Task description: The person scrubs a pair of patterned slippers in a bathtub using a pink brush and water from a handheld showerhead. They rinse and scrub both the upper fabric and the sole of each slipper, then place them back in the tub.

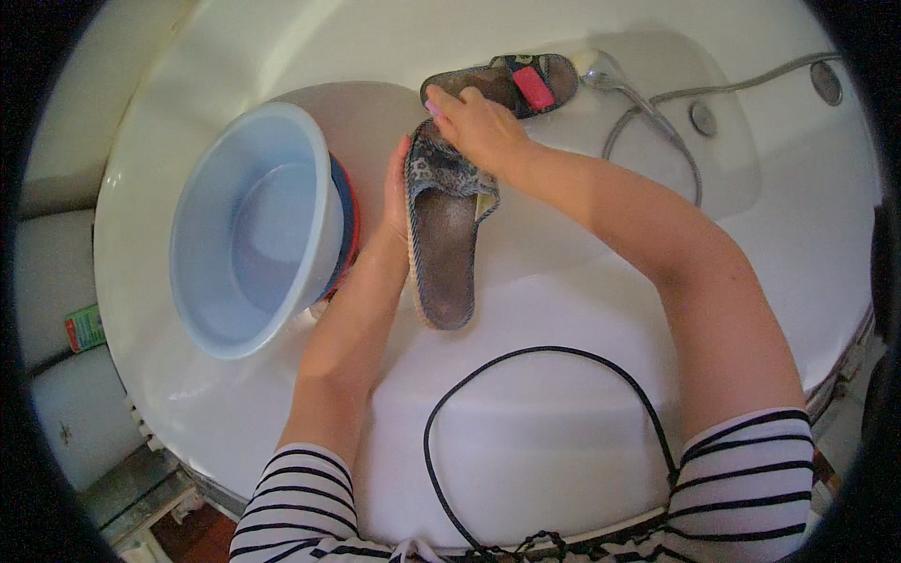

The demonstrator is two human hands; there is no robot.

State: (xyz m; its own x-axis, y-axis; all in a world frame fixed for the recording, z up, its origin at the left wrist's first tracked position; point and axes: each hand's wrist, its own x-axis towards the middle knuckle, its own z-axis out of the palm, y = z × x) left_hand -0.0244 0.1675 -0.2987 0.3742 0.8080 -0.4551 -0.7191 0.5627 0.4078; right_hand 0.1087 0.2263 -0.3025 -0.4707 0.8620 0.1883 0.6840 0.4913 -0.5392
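Observation:
A slipper (443, 239) with dark patterned fabric and a brown insole stands tilted over the white bathtub, toe pointing away from me. My left hand (398, 186) grips it along its left edge. At its toe end, my right hand (482, 130) lies over the front opening with bent fingers. A small pinkish-purple spot shows at those fingers; I cannot tell whether it is a nail or a held object. Just beyond lies a matching second slipper (475, 86), on its sole. A red block (533, 89), perhaps a sponge or brush, rests on its strap.
A pale blue plastic basin (267, 225) leans at the left, with a blue and red one (345, 225) behind it. A shower head (602, 70) with its metal hose (732, 88) lies at the right. A black cord (549, 348) loops in front of me.

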